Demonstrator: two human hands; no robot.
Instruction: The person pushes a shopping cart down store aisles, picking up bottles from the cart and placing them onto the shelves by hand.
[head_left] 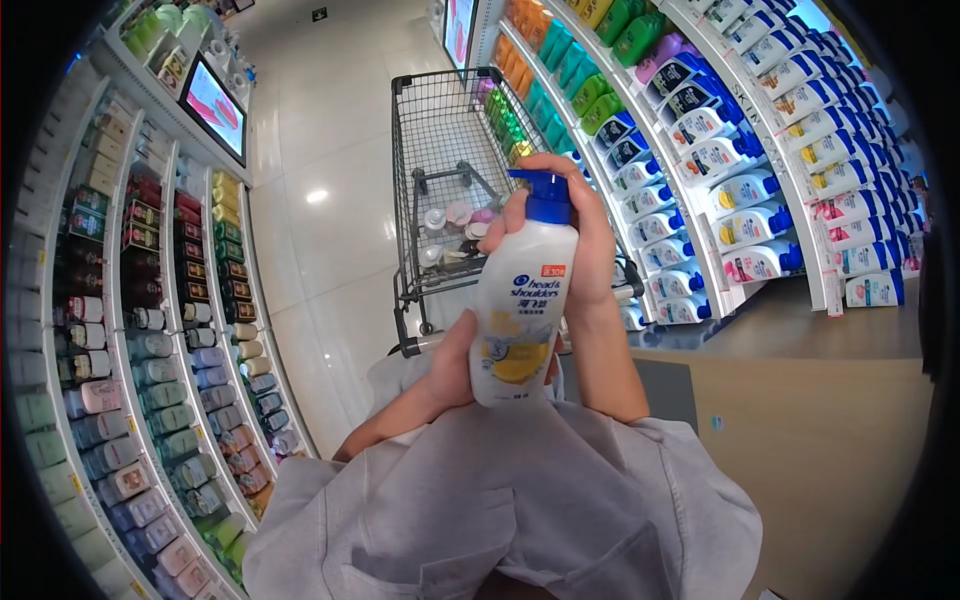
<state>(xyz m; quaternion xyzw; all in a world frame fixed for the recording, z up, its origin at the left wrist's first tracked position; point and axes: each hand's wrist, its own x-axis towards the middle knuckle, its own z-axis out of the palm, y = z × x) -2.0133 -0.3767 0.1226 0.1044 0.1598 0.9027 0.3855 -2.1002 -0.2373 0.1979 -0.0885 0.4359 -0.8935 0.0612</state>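
Observation:
A white shampoo bottle [520,310] with a blue pump top, a yellow picture on its label and a small red sticker is held upright in front of the grey shirt, its label facing me. My left hand [455,365] grips the bottle's lower left side, with the fingers partly hidden behind it. Around the neck and upper right side, just under the blue pump, my right hand [590,225] is wrapped. Behind the bottle stands a wire shopping cart [420,130] with several small round items [455,215] in it.
Shelves of bottles [750,220] curve along the right, above a wooden counter [800,420]. More shelves of boxes and bottles [160,370] line the left, with a screen [213,108] above. The tiled floor [320,190] runs beside the cart.

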